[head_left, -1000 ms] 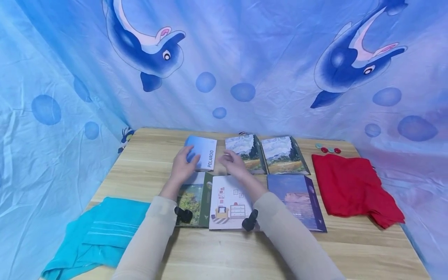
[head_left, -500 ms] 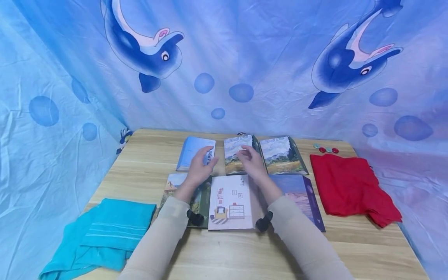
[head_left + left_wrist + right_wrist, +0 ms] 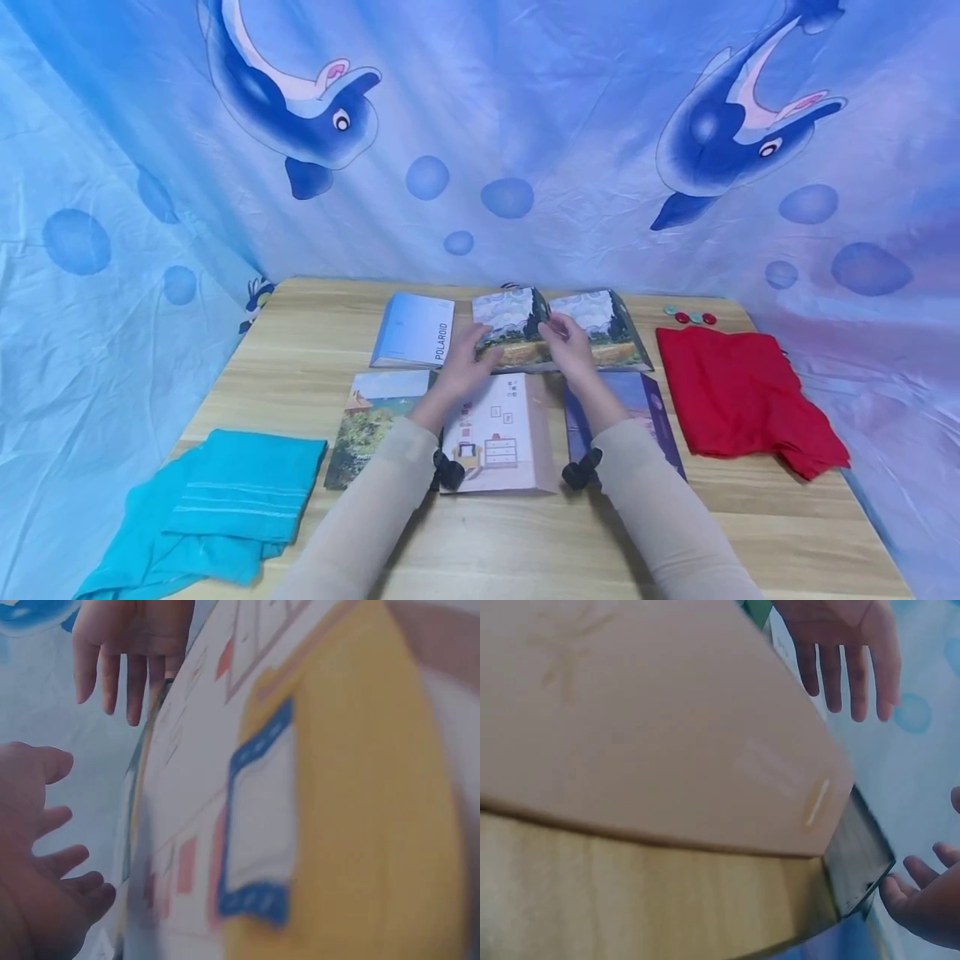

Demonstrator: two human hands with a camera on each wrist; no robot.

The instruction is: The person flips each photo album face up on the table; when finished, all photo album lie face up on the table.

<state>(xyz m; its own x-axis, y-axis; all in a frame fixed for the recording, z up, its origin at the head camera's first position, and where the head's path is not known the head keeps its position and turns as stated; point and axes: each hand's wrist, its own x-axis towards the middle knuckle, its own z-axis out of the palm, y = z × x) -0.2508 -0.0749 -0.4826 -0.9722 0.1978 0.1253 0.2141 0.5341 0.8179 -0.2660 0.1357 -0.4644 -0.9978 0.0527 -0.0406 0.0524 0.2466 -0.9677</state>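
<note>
In the head view, my left hand [image 3: 465,367] is at the left side of the middle landscape-painting album [image 3: 510,312], fingers spread and loosely bent over its edge. My right hand [image 3: 572,348] is at the same album's right side, fingertips by its dark spine; whether they touch it, I cannot tell. Both wrist views show the fingers parted, with nothing held between them. Below the wrists lies a white album with a furniture drawing [image 3: 498,433]. A second landscape-painting album [image 3: 592,310] stands right of my right hand. The blue Polaroid album [image 3: 411,329] is left of my left hand.
In the front row, a green garden album [image 3: 367,425] lies left and a purple album [image 3: 637,396] right. Turquoise cloth [image 3: 225,492] lies at the table's left, red cloth [image 3: 742,400] at the right. Several red and green discs [image 3: 688,317] sit behind the red cloth.
Both hands have moved right, the left from over the Polaroid album, the right from the gap beside it, to either side of the middle painting album. The albums look unmoved.
</note>
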